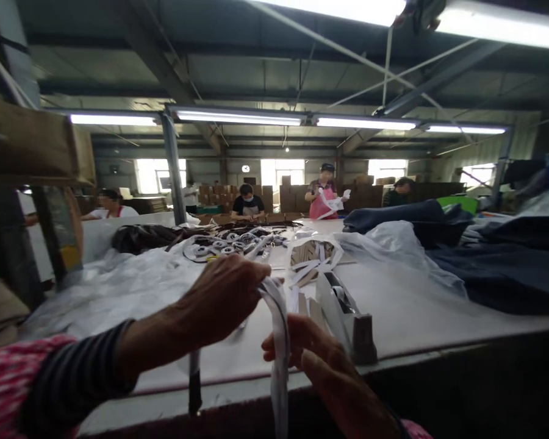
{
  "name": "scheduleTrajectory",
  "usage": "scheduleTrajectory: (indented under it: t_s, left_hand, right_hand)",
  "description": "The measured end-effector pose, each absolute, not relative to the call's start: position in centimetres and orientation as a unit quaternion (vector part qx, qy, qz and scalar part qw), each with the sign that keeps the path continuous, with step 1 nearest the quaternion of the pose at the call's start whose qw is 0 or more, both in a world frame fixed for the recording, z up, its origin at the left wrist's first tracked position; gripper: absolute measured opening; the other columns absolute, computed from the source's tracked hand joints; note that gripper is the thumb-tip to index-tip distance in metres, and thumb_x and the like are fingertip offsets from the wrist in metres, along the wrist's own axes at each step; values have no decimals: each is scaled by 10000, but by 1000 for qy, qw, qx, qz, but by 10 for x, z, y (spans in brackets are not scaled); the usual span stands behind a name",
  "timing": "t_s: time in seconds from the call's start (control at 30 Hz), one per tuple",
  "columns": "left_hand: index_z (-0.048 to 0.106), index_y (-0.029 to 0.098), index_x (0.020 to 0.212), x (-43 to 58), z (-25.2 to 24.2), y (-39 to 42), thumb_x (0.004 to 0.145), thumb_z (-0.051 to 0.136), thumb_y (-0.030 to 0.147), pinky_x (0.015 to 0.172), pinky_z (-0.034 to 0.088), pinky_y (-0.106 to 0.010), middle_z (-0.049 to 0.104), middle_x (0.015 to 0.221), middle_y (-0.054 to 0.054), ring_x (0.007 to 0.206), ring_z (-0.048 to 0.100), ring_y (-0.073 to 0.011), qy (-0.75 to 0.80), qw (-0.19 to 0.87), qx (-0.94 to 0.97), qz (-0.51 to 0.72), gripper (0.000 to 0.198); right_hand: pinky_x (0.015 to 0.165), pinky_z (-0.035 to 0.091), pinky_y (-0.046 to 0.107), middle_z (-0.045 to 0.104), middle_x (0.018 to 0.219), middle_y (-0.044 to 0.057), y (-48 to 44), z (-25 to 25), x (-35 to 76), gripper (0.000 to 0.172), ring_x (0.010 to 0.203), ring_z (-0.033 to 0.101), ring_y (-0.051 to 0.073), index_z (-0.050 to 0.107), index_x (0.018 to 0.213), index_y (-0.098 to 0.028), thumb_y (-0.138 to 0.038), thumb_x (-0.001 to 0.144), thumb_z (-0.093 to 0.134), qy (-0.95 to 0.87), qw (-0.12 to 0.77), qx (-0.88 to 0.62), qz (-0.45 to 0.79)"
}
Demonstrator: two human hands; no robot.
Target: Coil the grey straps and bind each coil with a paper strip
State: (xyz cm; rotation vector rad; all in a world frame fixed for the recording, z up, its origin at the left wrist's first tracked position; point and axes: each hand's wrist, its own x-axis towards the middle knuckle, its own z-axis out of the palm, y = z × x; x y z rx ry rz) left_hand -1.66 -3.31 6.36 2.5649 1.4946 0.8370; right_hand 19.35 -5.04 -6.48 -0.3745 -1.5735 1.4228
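My left hand is raised over the front of the table, its fingers closed on a long white fabric strip with a dark line along part of it. From the left hand the strip bends over and hangs down past the table edge. A second hanging length, white with a dark lower end, shows below my left wrist; whether it is the same strip I cannot tell. My right hand is beside the strip, fingers stretched behind it and thumb apart. Right of it stands a grey tape dispenser.
A clear plastic bag holds pale strips, with more strips lying before it. Coiled white strips and dark material lie farther back. Crumpled plastic covers the left side; dark blue cloth is piled right. Several people work beyond the table.
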Motion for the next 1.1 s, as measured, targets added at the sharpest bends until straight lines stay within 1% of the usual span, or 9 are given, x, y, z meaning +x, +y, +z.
scheduleTrajectory:
  t_s: [0.07,0.13,0.23,0.3,0.47,0.63,0.73,0.87,1.1]
  left_hand:
    - [554,192,584,-9,49,-32,829,638,169,578,283,-306,475,526,21,543,468,-150,477,6,844,245,260]
    - [574,189,610,-12,41,-30,780,709,235,546,282,-277,500,552,34,548,467,-139,462,174,848,194,222]
    - [636,177,686,-35,42,-29,723,819,438,536,353,-249,576,604,25,559,498,-138,413,469,774,101,321]
    - [682,166,747,-54,44,-29,803,759,491,600,408,-259,594,625,8,587,514,-140,379,540,743,113,339]
    - [686,156,756,-69,31,-30,814,740,428,568,393,-245,538,592,30,558,470,-120,389,527,729,198,283]
    - [623,166,694,-40,24,-41,815,690,385,487,265,-238,448,554,59,545,383,-106,445,403,777,188,259]
    - [594,169,653,-28,26,-42,827,673,324,474,243,-245,433,535,59,533,369,-102,453,359,792,198,246]
    - [649,173,731,-51,22,-31,855,706,443,480,339,-232,563,543,33,489,461,-112,399,504,754,137,303]
    - [709,182,803,-100,-1,-26,805,801,389,654,457,-235,669,704,8,621,565,-131,381,596,693,140,227]
  right_hand:
    - [620,441,261,634,731,18,-47,-52,180,376,637,548,144,698,1006,-185,-551,945,636,-601,498,-184,598]
    - [467,253,226,461,591,-46,-43,-48,178,385,493,314,83,669,845,-179,-560,881,717,-558,486,-229,632]
    - [457,156,230,375,600,-55,-39,-52,195,437,518,226,78,626,724,-185,-564,742,843,-551,456,-290,635]
    - [461,159,233,358,579,-54,-38,-56,211,469,516,230,81,594,658,-190,-581,733,843,-569,444,-325,611]
    - [451,200,229,468,536,-33,-37,-64,229,486,482,332,79,615,661,-173,-608,839,740,-619,385,-354,586]
    - [521,346,243,634,633,50,-34,-59,201,499,541,512,119,711,725,-117,-563,936,633,-681,360,-330,545]
    - [492,254,239,485,571,-19,-32,-51,185,499,514,376,89,631,677,-145,-589,904,657,-662,391,-325,551]
    - [495,151,256,301,617,-62,-32,-41,200,518,564,207,93,519,674,-182,-633,827,723,-642,396,-360,550]
    - [501,228,245,365,639,-38,-32,-44,255,513,585,284,109,586,692,-175,-655,814,719,-660,352,-442,494]
